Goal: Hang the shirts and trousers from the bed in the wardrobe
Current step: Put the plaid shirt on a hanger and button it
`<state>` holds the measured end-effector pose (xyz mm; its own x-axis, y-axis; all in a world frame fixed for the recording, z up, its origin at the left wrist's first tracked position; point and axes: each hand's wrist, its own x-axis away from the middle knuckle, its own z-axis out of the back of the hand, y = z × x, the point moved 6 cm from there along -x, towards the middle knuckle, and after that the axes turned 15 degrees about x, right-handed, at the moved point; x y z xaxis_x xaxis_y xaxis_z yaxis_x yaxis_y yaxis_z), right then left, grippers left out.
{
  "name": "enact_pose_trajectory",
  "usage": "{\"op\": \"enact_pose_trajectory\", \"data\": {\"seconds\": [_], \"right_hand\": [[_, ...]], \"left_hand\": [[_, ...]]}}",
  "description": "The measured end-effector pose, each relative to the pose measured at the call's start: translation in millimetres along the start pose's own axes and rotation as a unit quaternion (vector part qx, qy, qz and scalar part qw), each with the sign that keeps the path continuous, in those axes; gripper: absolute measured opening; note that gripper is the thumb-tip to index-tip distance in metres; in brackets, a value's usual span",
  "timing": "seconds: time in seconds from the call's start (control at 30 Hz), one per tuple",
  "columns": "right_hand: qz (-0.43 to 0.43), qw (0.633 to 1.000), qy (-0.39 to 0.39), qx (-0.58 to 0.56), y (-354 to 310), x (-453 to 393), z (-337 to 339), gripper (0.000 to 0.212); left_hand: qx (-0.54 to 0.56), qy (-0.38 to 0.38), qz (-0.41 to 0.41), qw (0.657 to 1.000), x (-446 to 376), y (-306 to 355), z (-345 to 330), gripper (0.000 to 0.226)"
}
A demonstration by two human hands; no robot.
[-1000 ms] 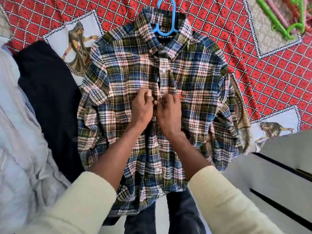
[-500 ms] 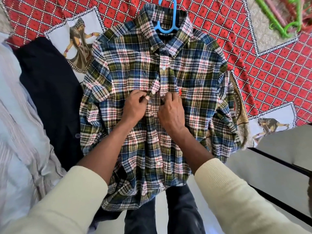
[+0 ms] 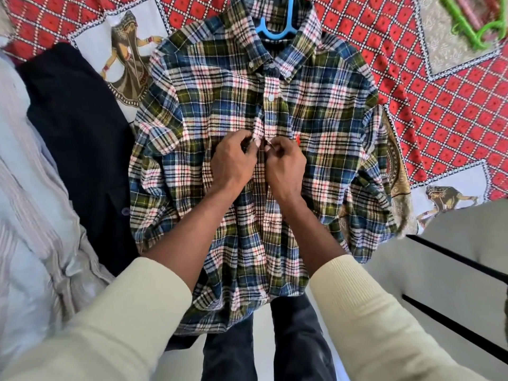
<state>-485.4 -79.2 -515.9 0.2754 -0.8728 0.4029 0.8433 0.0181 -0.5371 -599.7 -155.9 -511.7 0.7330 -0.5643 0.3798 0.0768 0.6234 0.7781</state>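
Note:
A plaid shirt (image 3: 220, 100) in blue, green and white lies flat on the bed, with a blue hanger (image 3: 277, 26) inside its collar. My left hand (image 3: 233, 160) pinches the left edge of the button placket at mid-chest. My right hand (image 3: 286, 166) pinches the right edge beside it, fingertips almost touching. The two buttons above are fastened. A black garment (image 3: 74, 127) lies to the left of the shirt, and a pale striped shirt (image 3: 24, 210) lies further left.
The red patterned bedspread (image 3: 439, 105) covers the bed. Green hangers (image 3: 472, 26) lie at the top right. A pale grey panel with black lines (image 3: 453, 270) stands at the right. My dark-trousered legs (image 3: 297, 339) show below the shirt hem.
Both hands stayed at the placket at mid-chest, and the fingers now pinch closer together. The view has shifted slightly, so the shirt sits lower in the frame.

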Motion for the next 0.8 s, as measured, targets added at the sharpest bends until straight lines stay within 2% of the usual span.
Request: {"op": "enact_pose_trajectory", "data": {"seconds": [0.13, 0.23, 0.37, 0.47, 0.6, 0.8], "right_hand": [[-0.082, 0.986, -0.057, -0.13, 8, -1, 2, 0.011], [-0.144, 0.95, -0.138, -0.24, 10, -2, -4, 0.015], [-0.178, 0.91, -0.224, -0.3, 8, -3, -11, 0.026], [-0.186, 0.901, -0.227, -0.32, 6, -3, -9, 0.028], [-0.2, 0.903, -0.205, -0.32, 9, -2, -14, 0.026], [-0.205, 0.91, -0.192, -0.305, 11, -3, -18, 0.022]], "left_hand": [[0.02, 0.008, 0.024, 0.999, 3, 4, -4, 0.035], [0.058, -0.012, 0.063, 0.996, 1, 6, -7, 0.021], [0.072, -0.021, 0.108, 0.991, -3, 4, -8, 0.012], [0.128, -0.023, 0.133, 0.983, -1, 1, -10, 0.016], [0.246, -0.037, 0.18, 0.952, 7, -8, -5, 0.011], [0.244, -0.035, 0.178, 0.953, 10, 0, -5, 0.007]]}}
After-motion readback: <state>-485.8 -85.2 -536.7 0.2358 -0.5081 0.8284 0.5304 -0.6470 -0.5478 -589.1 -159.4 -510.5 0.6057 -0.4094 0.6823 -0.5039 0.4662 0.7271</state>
